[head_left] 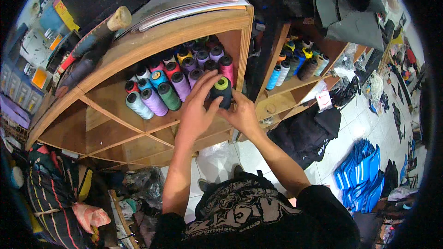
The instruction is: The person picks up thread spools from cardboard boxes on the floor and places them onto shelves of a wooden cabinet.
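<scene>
Both my hands meet at the right end of a wooden shelf [170,121], around a black thread cone [220,93] with a yellow-green top. My left hand [196,108] grips it from the left, its fingers reaching up along the far side and its thumb against the front. From the right, my right hand [243,114] pinches its lower part. Just behind stand several upright thread cones in rows, among them a pink cone [226,67], a purple cone [180,85], a green cone [169,96] and a pale blue cone [138,105]. My fingers hide part of the row.
Papers [184,11] lie on the cabinet top, by a wooden-handled tool [119,18]. A second shelf [267,106] at right holds more cones. Black cloth [311,136] and a stack of blue pieces [360,175] lie on the tiled floor. Striped fabric bundles [50,198] crowd the lower left.
</scene>
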A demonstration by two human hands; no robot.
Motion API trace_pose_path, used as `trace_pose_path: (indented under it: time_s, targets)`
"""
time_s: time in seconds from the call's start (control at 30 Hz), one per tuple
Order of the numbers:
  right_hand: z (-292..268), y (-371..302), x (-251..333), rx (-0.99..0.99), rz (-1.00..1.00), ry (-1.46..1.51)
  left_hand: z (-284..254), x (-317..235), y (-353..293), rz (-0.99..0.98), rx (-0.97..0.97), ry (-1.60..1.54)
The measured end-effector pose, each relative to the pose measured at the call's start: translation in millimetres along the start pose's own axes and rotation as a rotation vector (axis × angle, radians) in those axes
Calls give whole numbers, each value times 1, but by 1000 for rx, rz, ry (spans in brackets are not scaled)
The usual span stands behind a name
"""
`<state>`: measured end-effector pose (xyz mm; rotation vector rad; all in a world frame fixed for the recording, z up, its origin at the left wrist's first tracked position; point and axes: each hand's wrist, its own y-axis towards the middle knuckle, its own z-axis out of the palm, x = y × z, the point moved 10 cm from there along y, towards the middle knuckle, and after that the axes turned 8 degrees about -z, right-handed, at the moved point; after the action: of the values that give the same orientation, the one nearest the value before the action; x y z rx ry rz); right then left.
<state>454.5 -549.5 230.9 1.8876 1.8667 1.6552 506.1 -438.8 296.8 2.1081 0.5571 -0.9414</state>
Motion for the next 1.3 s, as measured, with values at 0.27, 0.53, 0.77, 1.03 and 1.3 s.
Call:
trace_pose_path:
  time_s: [0.27,0.53,0.77,1.03,1.3]
  targets:
    - [17,-6,-25,-182,89,-48,-57,29,-57,-221,-489,-208]
    - [20,-15,-20,-231,141,-155,-89,52,-98,-266,-560,-297]
    - [27,-15,-14,-180,199,-395,-103,65,-124,-320,-500,-256]
    - [21,-36,-4,-312,242,-273,-101,87,-148,-276,-395,-265]
    - [29,-286,-72,-69,810,-136,-5,78,-162,-283,-34,-36]
